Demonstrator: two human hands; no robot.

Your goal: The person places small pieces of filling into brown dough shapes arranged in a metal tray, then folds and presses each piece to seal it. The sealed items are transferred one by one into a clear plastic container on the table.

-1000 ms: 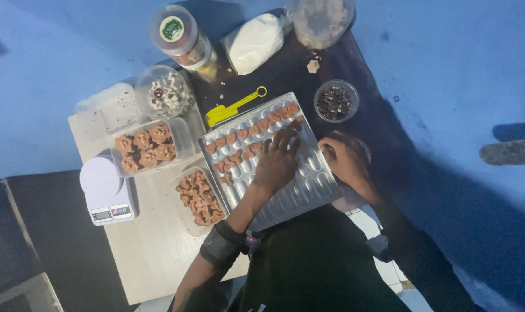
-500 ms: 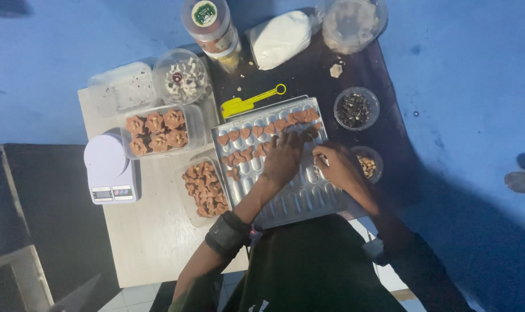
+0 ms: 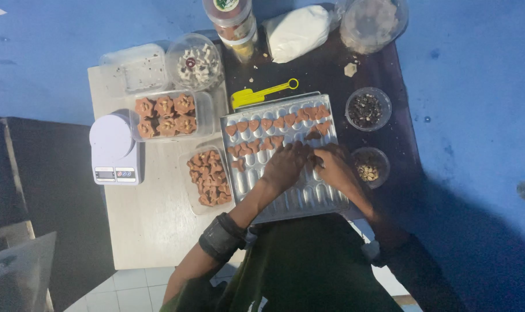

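Where the ridged metal tray [image 3: 285, 190] lies at the table's [image 3: 152, 231] near edge, both hands meet over its middle rows of heart-shaped brown pieces [image 3: 274, 124] — the left hand [image 3: 285, 166] lies loose and flat, holding nothing, while whether the right hand [image 3: 334, 167] grips a piece I cannot tell. Topping bowls [image 3: 368, 108] sit beside the tray, probably for easy reach. Half a second earlier, the hands were slightly apart — now they touch.

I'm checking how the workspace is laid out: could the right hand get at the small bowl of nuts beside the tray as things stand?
Probably yes. The right hand rests on the metal tray, and the bowl of nuts sits just off the tray's right edge, uncovered, with nothing between them.
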